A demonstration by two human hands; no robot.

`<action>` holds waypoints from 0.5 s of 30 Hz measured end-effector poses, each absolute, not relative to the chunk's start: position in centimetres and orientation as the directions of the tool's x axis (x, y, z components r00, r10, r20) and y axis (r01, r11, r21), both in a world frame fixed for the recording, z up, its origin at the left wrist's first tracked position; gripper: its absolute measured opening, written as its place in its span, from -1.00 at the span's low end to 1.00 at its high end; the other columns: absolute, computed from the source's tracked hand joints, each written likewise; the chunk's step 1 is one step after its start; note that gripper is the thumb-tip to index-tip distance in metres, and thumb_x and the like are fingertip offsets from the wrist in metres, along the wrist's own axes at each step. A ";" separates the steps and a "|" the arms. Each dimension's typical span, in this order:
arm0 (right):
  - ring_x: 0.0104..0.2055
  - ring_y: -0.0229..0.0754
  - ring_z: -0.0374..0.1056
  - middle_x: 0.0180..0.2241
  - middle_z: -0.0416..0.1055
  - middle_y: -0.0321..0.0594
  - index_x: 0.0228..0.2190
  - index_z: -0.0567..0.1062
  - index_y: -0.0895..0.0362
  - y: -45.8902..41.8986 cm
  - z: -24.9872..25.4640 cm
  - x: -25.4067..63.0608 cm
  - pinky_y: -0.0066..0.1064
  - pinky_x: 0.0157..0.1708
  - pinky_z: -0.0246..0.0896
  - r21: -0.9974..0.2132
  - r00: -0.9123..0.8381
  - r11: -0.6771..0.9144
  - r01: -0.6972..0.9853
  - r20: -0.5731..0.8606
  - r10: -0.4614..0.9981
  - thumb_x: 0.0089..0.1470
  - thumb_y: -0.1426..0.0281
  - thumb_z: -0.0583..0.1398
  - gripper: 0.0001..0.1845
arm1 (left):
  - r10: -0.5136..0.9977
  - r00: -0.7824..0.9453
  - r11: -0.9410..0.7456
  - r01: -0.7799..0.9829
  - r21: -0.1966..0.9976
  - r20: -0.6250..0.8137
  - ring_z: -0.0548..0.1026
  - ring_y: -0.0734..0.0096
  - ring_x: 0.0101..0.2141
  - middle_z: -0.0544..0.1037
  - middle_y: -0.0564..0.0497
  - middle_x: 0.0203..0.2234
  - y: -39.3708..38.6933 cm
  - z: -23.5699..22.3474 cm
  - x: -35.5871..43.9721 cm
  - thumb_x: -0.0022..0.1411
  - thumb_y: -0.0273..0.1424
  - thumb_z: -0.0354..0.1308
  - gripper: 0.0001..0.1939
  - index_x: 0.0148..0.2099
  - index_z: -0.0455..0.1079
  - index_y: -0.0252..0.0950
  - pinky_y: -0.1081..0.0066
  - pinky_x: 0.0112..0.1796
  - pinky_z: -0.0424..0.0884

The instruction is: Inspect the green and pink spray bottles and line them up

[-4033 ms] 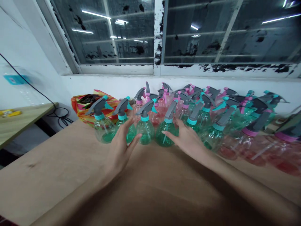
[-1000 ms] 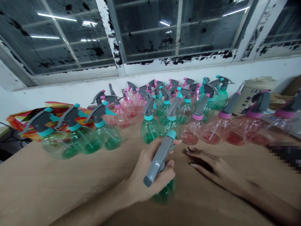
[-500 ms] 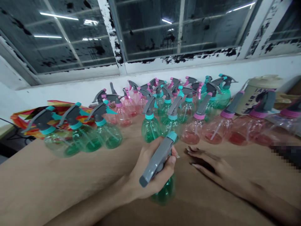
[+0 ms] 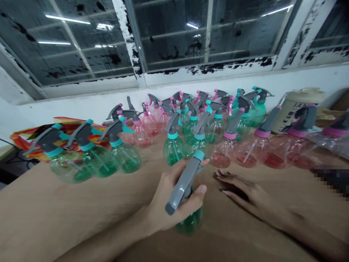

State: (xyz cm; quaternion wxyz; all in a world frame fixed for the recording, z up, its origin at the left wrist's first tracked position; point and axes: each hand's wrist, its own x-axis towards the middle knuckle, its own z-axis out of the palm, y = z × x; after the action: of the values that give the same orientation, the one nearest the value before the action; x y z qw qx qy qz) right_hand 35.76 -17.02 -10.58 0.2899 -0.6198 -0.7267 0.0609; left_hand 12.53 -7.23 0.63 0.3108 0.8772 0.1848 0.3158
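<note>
My left hand (image 4: 166, 198) is wrapped loosely round the neck of a green spray bottle (image 4: 190, 220), with its thumb and a fingertip apart on the far side. That bottle has a grey trigger head and a teal nozzle; its collar is hidden by the hand. On the table to the right lies my right hand (image 4: 245, 189), open and holding nothing, fingers stretched forward. Beyond the hands stand a green spray bottle (image 4: 174, 148) and a pink spray bottle (image 4: 222, 154), part of a row.
Several more pink and green spray bottles crowd the back of the wooden table (image 4: 109, 196). Three green bottles (image 4: 127, 158) stand at left before a red and yellow bag (image 4: 21, 140). A cream container (image 4: 297, 105) is at back right, below the window.
My left hand's fingers and thumb have spread apart a little round the bottle. The trigger head has shifted slightly. My right hand stays in place.
</note>
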 end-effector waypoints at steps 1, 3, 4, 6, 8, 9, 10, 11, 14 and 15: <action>0.14 -0.11 0.20 0.09 0.32 -0.23 0.10 0.25 0.00 -17.0 -10.6 35.8 -0.15 0.11 0.16 -0.448 -0.066 0.225 0.865 0.342 0.937 0.18 0.28 0.06 -0.56 | 0.517 0.738 -0.723 0.106 0.682 0.434 0.41 0.45 -0.61 0.49 0.01 -0.38 -7.2 0.6 12.5 0.14 -0.37 0.05 -0.63 0.02 0.28 -0.23 0.39 -0.46 0.45; 0.14 -0.11 0.20 0.09 0.33 -0.23 0.09 0.26 -0.01 -17.0 -10.5 35.8 -0.16 0.11 0.16 -0.453 -0.071 0.230 0.861 0.340 0.938 0.17 0.28 0.06 -0.56 | 0.517 0.744 -0.696 0.077 0.714 0.424 0.44 0.42 -0.55 0.48 -0.02 -0.32 -7.2 0.6 12.5 0.12 -0.39 0.07 -0.60 0.04 0.27 -0.25 0.36 -0.40 0.46; 0.14 -0.11 0.21 0.08 0.33 -0.24 0.09 0.26 -0.01 -17.0 -10.5 35.8 -0.17 0.10 0.17 -0.457 -0.069 0.229 0.860 0.339 0.938 0.17 0.28 0.06 -0.56 | 0.520 0.744 -0.689 0.076 0.721 0.419 0.46 0.38 -0.49 0.48 -0.02 -0.32 -7.2 0.6 12.5 0.11 -0.40 0.08 -0.60 0.03 0.28 -0.25 0.35 -0.36 0.46; 0.13 -0.12 0.21 0.08 0.33 -0.23 0.09 0.26 -0.01 -17.0 -10.4 35.7 -0.18 0.10 0.17 -0.460 -0.065 0.221 0.860 0.332 0.941 0.18 0.28 0.06 -0.57 | 0.531 0.738 -0.675 0.072 0.734 0.416 0.49 0.31 -0.35 0.48 -0.02 -0.31 -7.2 0.6 12.5 0.10 -0.42 0.10 -0.61 0.02 0.30 -0.22 0.33 -0.28 0.46; 0.14 -0.12 0.20 0.09 0.33 -0.22 0.09 0.25 0.00 -17.0 -10.4 35.7 -0.17 0.11 0.16 -0.456 -0.062 0.216 0.864 0.329 0.942 0.18 0.28 0.05 -0.56 | 0.533 0.737 -0.659 0.055 0.750 0.415 0.49 0.29 -0.28 0.48 -0.02 -0.26 -7.2 0.5 12.5 0.10 -0.43 0.10 -0.61 0.03 0.29 -0.19 0.33 -0.26 0.46; 0.14 -0.12 0.20 0.09 0.33 -0.23 0.10 0.25 0.00 -17.0 -10.5 35.7 -0.16 0.12 0.15 -0.452 -0.063 0.216 0.865 0.330 0.942 0.18 0.28 0.05 -0.56 | 0.533 0.739 -0.649 0.045 0.759 0.412 0.49 0.29 -0.27 0.48 -0.02 -0.24 -7.2 0.6 12.5 0.11 -0.44 0.10 -0.60 0.03 0.29 -0.17 0.34 -0.27 0.47; 0.14 -0.11 0.20 0.09 0.33 -0.23 0.10 0.24 0.00 -17.0 -10.5 35.7 -0.16 0.12 0.14 -0.449 -0.064 0.218 0.866 0.334 0.940 0.18 0.28 0.06 -0.55 | 0.533 0.740 -0.641 0.038 0.767 0.409 0.49 0.29 -0.26 0.48 -0.02 -0.23 -7.2 0.6 12.5 0.11 -0.44 0.10 -0.59 0.04 0.28 -0.16 0.35 -0.28 0.48; 0.14 -0.10 0.19 0.09 0.32 -0.24 0.11 0.24 -0.01 -17.0 -10.6 35.7 -0.15 0.12 0.13 -0.447 -0.064 0.220 0.867 0.338 0.939 0.17 0.27 0.06 -0.55 | 0.535 0.742 -0.633 0.035 0.774 0.404 0.50 0.30 -0.26 0.48 -0.02 -0.23 -7.3 0.6 12.5 0.11 -0.44 0.10 -0.60 0.04 0.28 -0.15 0.35 -0.29 0.48; 0.15 -0.09 0.19 0.10 0.31 -0.22 0.11 0.24 -0.01 -17.1 -10.8 35.8 -0.14 0.11 0.14 -0.444 -0.065 0.218 0.869 0.335 0.940 0.18 0.27 0.06 -0.55 | 0.536 0.745 -0.596 0.002 0.803 0.396 0.51 0.32 -0.28 0.48 -0.03 -0.22 -7.4 0.9 12.6 0.10 -0.44 0.10 -0.64 -0.01 0.32 -0.16 0.36 -0.27 0.50; 0.15 -0.09 0.19 0.10 0.31 -0.21 0.11 0.24 0.00 -17.1 -10.8 35.9 -0.13 0.11 0.15 -0.444 -0.066 0.218 0.869 0.333 0.941 0.18 0.28 0.05 -0.55 | 0.536 0.746 -0.581 -0.015 0.814 0.396 0.51 0.33 -0.28 0.48 -0.04 -0.20 -7.4 1.0 12.7 0.10 -0.45 0.10 -0.65 -0.02 0.34 -0.17 0.35 -0.25 0.50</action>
State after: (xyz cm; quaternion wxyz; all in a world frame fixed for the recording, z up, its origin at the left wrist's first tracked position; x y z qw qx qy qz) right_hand 35.86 -17.12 -10.79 0.2828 -0.6220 -0.7274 0.0633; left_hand 12.68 -7.44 0.96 0.4300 0.8294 0.1568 0.3202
